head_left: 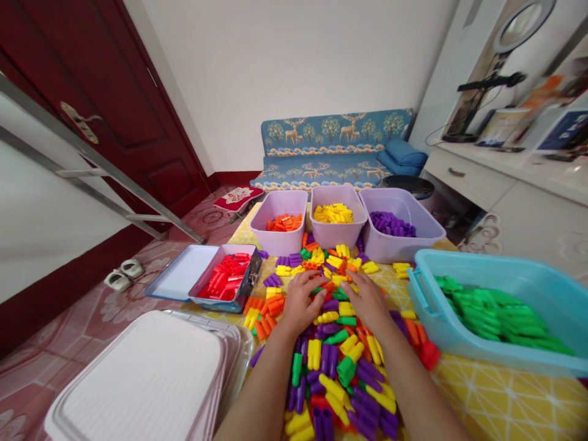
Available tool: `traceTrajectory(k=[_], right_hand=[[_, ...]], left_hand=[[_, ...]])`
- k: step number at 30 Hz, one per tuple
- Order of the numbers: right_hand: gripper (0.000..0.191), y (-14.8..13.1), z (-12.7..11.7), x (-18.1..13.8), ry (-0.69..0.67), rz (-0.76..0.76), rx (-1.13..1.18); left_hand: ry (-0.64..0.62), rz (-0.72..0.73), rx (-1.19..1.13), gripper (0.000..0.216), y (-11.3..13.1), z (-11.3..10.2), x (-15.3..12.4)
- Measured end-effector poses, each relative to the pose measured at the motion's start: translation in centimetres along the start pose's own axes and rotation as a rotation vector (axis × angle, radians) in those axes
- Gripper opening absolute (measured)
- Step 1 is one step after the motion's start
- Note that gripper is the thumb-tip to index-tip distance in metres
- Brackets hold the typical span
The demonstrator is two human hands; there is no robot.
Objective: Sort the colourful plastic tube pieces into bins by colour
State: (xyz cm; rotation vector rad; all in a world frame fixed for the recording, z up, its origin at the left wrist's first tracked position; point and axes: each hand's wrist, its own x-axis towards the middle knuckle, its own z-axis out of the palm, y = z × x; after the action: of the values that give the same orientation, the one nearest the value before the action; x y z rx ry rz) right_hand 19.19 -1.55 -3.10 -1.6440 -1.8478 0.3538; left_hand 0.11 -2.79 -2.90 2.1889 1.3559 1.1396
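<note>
A heap of plastic bullet-shaped toy pieces (328, 358) in purple, yellow, green, orange and red is spread down the middle of the table. My left hand (301, 301) reaches over the heap's far part, fingers apart and pointing inward, beside orange pieces (269, 315). Opposite it, my right hand (369, 301) touches the pieces with fingers stretched out. Between the two hands lie purple, yellow and green pieces (337, 307). Neither hand shows a piece gripped, though some fingertips are partly hidden among the pieces.
Lilac bins hold orange (278, 242), yellow (337, 234) and purple pieces (381, 251) at the back. Red pieces fill a hinged box (239, 304) on the left. A turquoise tub (496, 352) with green pieces stands right. Stacked lids (138, 373) lie front left.
</note>
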Motion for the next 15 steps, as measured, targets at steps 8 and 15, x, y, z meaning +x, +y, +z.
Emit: traceTrajectory(k=[8, 15], right_hand=[[0.029, -1.0, -4.7, 0.3, -0.198, 0.046, 0.321], [0.031, -3.7, -7.5, -0.3, -0.107, 0.024, 0.658]], left_hand=[[0.039, -0.010, -0.078, 0.034, 0.8, -0.4, 0.2], [0.206, -0.075, -0.096, 0.026, 0.0, -0.2, 0.2]])
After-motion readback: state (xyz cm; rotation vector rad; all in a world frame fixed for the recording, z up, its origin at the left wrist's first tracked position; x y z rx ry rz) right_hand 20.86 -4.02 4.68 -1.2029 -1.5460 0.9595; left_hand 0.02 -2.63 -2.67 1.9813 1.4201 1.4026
